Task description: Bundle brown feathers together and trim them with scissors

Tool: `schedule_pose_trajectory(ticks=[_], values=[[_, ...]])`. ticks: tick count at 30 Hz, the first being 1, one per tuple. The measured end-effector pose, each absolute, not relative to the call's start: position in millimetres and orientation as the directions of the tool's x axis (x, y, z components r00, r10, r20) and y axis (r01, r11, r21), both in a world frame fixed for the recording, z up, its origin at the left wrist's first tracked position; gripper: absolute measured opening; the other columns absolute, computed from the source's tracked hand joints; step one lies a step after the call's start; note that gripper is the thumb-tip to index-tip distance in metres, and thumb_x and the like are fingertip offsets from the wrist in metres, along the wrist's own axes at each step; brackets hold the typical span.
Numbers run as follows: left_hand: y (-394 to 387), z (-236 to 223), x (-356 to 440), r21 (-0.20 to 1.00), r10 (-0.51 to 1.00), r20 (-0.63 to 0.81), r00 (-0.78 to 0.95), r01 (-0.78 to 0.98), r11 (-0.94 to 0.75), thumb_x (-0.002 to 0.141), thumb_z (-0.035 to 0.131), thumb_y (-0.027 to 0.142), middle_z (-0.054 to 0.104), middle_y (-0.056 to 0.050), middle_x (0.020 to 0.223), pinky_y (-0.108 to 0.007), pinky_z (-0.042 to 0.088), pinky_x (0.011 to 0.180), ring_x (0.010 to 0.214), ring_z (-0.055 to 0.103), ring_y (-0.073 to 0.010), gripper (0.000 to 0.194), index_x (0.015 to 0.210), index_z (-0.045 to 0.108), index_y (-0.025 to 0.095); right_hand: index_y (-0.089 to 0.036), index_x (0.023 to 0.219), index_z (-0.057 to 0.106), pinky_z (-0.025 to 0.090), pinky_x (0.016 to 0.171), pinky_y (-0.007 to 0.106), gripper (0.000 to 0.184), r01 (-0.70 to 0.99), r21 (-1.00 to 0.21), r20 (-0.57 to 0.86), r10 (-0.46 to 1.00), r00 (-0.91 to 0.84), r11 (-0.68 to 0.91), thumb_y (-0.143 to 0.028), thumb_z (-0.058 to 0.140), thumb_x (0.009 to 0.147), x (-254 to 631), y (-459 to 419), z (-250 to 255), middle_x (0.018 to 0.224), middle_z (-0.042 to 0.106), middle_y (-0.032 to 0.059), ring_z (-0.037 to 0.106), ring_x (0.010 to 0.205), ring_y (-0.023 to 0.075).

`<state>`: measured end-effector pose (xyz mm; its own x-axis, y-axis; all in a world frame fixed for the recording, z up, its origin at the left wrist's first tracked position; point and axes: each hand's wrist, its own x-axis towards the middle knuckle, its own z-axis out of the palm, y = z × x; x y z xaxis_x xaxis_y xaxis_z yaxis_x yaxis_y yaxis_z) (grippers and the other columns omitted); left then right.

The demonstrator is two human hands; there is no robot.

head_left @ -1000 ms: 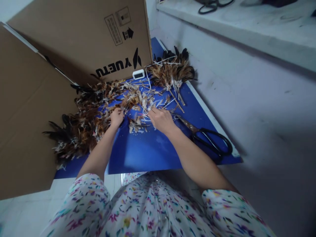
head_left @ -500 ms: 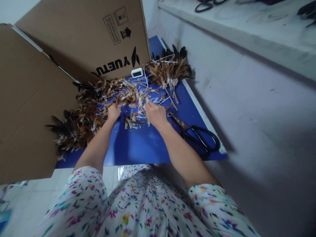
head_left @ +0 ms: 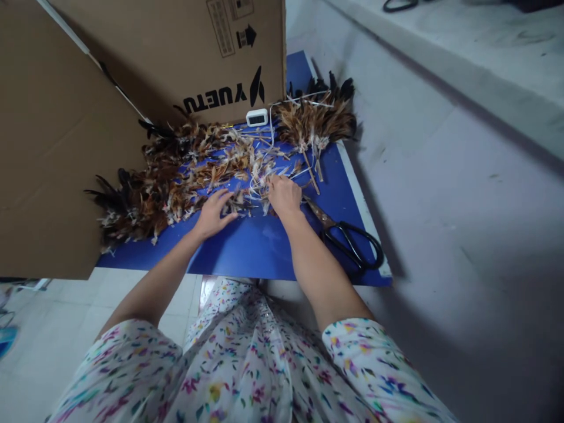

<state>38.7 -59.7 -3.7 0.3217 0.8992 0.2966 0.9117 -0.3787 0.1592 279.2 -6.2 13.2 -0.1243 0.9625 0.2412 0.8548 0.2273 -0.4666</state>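
Observation:
My left hand (head_left: 214,216) is open, thumb and fingers spread, beside a small clump of grey-brown feathers (head_left: 238,203) on the blue board (head_left: 247,249). My right hand (head_left: 285,195) is closed, its fingertips down among pale feathers and thin white strips (head_left: 258,185). Whatever it pinches is hidden by the fingers. Brown and black feathers in bunches (head_left: 150,200) spread along the left side, with loose tan feathers (head_left: 224,165) in the middle. Right of my right hand lie big scissors (head_left: 352,238) with black handles and rusty blades.
Cardboard panels (head_left: 176,64) printed YUETU stand along the back and left. A small white digital display (head_left: 257,118) rests against them. A bushy feather bundle with sticks (head_left: 315,120) lies at the back right, near the pale wall (head_left: 440,194). A ledge (head_left: 462,59) runs above.
My left hand has moved right from the brown feathers and opened beside the small clump. My right hand stays closed at nearly the same spot. The camera view has shifted slightly.

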Motion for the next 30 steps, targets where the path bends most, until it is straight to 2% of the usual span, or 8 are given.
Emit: schedule_pose_trajectory(ticks=[4, 7, 10, 13, 19, 25, 28, 30], values=[[-65, -11, 59, -0.006, 0.763, 0.144, 0.630, 0.772, -0.636, 0.089, 0.048, 0.056, 0.030, -0.012, 0.157, -0.056, 0.016, 0.117, 0.146, 0.020, -0.0334, 0.064, 0.146, 0.040, 0.027, -0.016, 0.104, 0.066, 0.050, 0.078, 0.036, 0.028, 0.858, -0.471, 0.245, 0.965, -0.094, 0.203, -0.027, 0.041, 0.097, 279, -4, 11, 0.105, 0.069, 0.0149, 0.067, 0.092, 0.0259], [-48, -11, 68, -0.051, 0.671, 0.038, 0.740, 0.672, -0.739, 0.095, 0.038, 0.050, 0.029, -0.008, 0.158, -0.058, 0.011, 0.116, 0.147, 0.018, -0.0334, 0.054, 0.145, 0.042, 0.031, -0.016, 0.103, 0.067, 0.049, 0.077, 0.035, 0.031, 0.864, -0.472, 0.254, 0.966, -0.053, 0.172, -0.029, 0.040, 0.097, 280, -1, 8, 0.105, 0.070, 0.0140, 0.068, 0.090, 0.0255], [-23, -8, 70, -0.073, 0.610, -0.013, 0.792, 0.608, -0.791, 0.096, 0.034, 0.049, 0.029, -0.007, 0.158, -0.057, 0.007, 0.117, 0.147, 0.018, -0.0321, 0.053, 0.146, 0.041, 0.031, -0.017, 0.100, 0.068, 0.049, 0.076, 0.033, 0.029, 0.869, -0.475, 0.255, 0.967, -0.014, 0.138, -0.027, 0.041, 0.096, 282, 1, 6, 0.103, 0.071, 0.0120, 0.068, 0.089, 0.0248], [3, -7, 68, -0.076, 0.584, -0.035, 0.811, 0.581, -0.810, 0.097, 0.032, 0.048, 0.028, -0.006, 0.158, -0.055, 0.005, 0.117, 0.148, 0.017, -0.0299, 0.054, 0.147, 0.039, 0.030, -0.017, 0.099, 0.068, 0.048, 0.075, 0.033, 0.025, 0.875, -0.472, 0.249, 0.968, 0.018, 0.105, -0.024, 0.044, 0.094, 284, 3, 5, 0.103, 0.071, 0.0107, 0.068, 0.088, 0.0240], [52, -10, 53, -0.054, 0.645, -0.034, 0.764, 0.643, -0.764, 0.098, 0.025, 0.047, 0.026, -0.005, 0.159, -0.051, 0.006, 0.118, 0.149, 0.015, -0.0266, 0.055, 0.149, 0.034, 0.029, -0.019, 0.101, 0.067, 0.046, 0.074, 0.031, 0.026, 0.891, -0.451, 0.227, 0.973, 0.048, 0.061, -0.027, 0.044, 0.095, 286, 6, 1, 0.104, 0.070, 0.0104, 0.067, 0.087, 0.0223], [84, -10, 42, 0.005, 0.693, -0.027, 0.720, 0.693, -0.720, 0.097, 0.027, 0.050, 0.027, -0.005, 0.159, -0.050, 0.009, 0.118, 0.147, 0.019, -0.0270, 0.058, 0.150, 0.031, 0.027, -0.020, 0.099, 0.067, 0.043, 0.074, 0.030, 0.024, 0.901, -0.431, 0.233, 0.971, 0.054, 0.053, -0.025, 0.044, 0.095, 286, 9, -3, 0.102, 0.070, 0.0091, 0.065, 0.087, 0.0212], [90, -7, 39, 0.080, 0.710, 0.038, 0.703, 0.706, -0.704, 0.096, 0.029, 0.050, 0.034, -0.008, 0.155, -0.052, 0.014, 0.117, 0.144, 0.029, -0.0269, 0.058, 0.149, 0.035, 0.025, -0.020, 0.098, 0.067, 0.042, 0.073, 0.030, 0.026, 0.893, -0.447, 0.256, 0.964, 0.070, 0.054, -0.026, 0.042, 0.096, 286, 10, -5, 0.102, 0.070, 0.0081, 0.065, 0.088, 0.0209], [89, -4, 37, 0.150, 0.735, 0.145, 0.663, 0.719, -0.678, 0.097, 0.026, 0.049, 0.042, -0.009, 0.151, -0.051, 0.019, 0.116, 0.140, 0.036, -0.0246, 0.056, 0.144, 0.043, 0.024, -0.020, 0.097, 0.067, 0.041, 0.073, 0.030, 0.027, 0.886, -0.461, 0.273, 0.959, 0.081, 0.056, -0.027, 0.042, 0.096, 286, 10, -6, 0.101, 0.070, 0.0080, 0.064, 0.088, 0.0207]])
